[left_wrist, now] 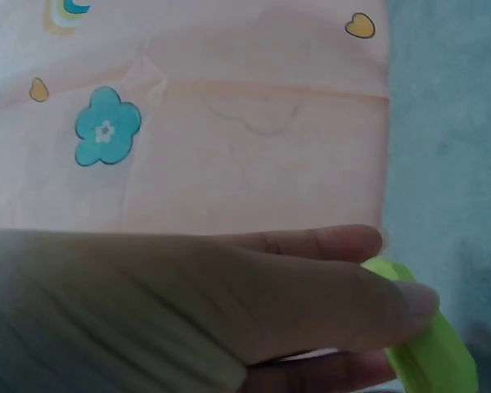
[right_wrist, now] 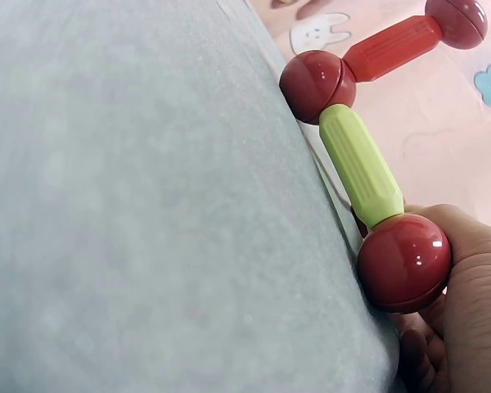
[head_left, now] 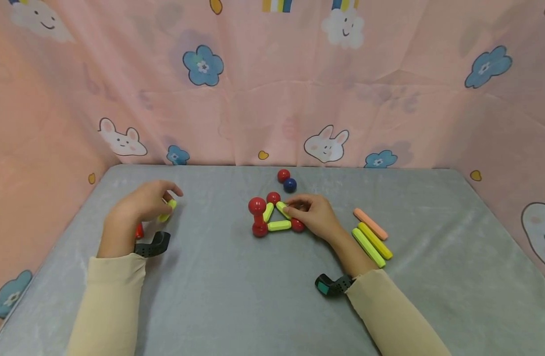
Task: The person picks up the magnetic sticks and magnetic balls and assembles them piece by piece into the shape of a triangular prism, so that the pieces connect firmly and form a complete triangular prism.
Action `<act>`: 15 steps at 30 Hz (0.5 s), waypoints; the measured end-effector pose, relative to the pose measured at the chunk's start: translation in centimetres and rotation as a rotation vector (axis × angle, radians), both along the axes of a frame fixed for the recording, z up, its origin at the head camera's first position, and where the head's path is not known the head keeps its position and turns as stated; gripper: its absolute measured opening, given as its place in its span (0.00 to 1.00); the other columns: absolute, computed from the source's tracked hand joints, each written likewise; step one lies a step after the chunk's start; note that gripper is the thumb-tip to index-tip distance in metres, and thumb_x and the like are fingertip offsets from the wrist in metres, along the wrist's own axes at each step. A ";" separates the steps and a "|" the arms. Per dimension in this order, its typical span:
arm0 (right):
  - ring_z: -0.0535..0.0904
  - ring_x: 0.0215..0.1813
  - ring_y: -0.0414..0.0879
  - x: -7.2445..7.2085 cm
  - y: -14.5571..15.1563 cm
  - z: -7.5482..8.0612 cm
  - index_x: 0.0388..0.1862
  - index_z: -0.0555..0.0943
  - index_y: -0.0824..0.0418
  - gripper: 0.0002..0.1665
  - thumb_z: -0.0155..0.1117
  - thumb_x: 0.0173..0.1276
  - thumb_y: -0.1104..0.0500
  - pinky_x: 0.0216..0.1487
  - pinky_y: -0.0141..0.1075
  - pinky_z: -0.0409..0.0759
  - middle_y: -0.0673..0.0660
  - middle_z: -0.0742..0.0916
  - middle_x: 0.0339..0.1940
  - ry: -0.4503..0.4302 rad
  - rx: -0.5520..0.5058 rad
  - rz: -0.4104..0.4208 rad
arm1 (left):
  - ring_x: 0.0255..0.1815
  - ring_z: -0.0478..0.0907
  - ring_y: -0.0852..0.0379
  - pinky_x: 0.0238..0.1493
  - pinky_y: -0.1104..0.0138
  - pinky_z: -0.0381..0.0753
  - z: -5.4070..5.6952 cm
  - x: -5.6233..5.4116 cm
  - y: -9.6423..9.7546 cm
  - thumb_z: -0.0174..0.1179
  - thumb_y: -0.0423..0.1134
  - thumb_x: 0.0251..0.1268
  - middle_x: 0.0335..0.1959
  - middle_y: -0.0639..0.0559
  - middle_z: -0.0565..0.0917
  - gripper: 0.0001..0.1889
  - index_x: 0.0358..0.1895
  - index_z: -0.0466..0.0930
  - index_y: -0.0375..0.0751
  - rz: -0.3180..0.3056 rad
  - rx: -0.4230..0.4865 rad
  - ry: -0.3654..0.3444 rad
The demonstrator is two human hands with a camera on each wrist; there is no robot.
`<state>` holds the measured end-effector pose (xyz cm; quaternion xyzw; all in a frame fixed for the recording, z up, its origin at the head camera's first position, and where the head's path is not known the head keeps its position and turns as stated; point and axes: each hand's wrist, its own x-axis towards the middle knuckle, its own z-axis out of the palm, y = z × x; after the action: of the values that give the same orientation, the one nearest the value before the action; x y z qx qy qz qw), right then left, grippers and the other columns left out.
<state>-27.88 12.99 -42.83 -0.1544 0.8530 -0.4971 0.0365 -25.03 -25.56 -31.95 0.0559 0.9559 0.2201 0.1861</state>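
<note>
At the left, my left hand (head_left: 143,202) pinches a short yellow-green building rod (head_left: 167,211) between thumb and fingers, above the table. The left wrist view shows the thumb lying along that rod (left_wrist: 432,348). A triangle of yellow-green rods (head_left: 279,226) and red balls (head_left: 297,225) lies mid-table. From its left corner ball a red rod (head_left: 259,220) stands upright, topped by another red ball (head_left: 257,205). My right hand (head_left: 314,215) pinches the triangle's right-hand rod (head_left: 282,209), beside the near right ball (right_wrist: 405,264); its fingertips are partly hidden.
Behind the triangle sit a loose red ball (head_left: 283,175) and a dark blue ball (head_left: 290,185). Right of my right forearm lie an orange rod (head_left: 370,224), a yellow rod (head_left: 375,241) and a long green rod (head_left: 368,247). A red piece (head_left: 139,230) shows beside my left wrist.
</note>
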 end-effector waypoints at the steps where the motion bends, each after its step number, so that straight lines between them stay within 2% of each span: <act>1: 0.76 0.36 0.47 0.0 0.0 0.0 0.50 0.88 0.57 0.16 0.71 0.67 0.51 0.34 0.28 0.74 0.57 0.88 0.40 0.001 -0.001 0.001 | 0.49 0.79 0.40 0.47 0.53 0.83 0.1 0.0 0.1 0.58 0.27 0.60 0.53 0.31 0.82 0.23 0.61 0.78 0.33 -0.008 0.004 0.023; 8: 0.77 0.35 0.46 0.0 0.0 0.1 0.50 0.88 0.56 0.15 0.71 0.67 0.52 0.34 0.29 0.75 0.55 0.88 0.39 0.006 0.005 -0.001 | 0.52 0.82 0.44 0.54 0.50 0.81 0.8 0.1 1.1 0.59 0.29 0.64 0.51 0.38 0.86 0.18 0.58 0.82 0.36 -0.092 0.102 0.190; 15: 0.77 0.35 0.46 0.1 -0.1 0.1 0.50 0.88 0.55 0.15 0.71 0.67 0.51 0.34 0.29 0.75 0.55 0.88 0.39 -0.001 0.008 -0.010 | 0.57 0.83 0.44 0.59 0.49 0.81 0.8 -0.1 2.6 0.63 0.32 0.68 0.56 0.42 0.85 0.16 0.57 0.83 0.42 -0.072 0.197 0.236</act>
<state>-27.78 12.89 -42.69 -0.1500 0.8558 -0.4938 0.0350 -25.09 -22.99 -31.11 0.1333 0.9424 0.2979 0.0740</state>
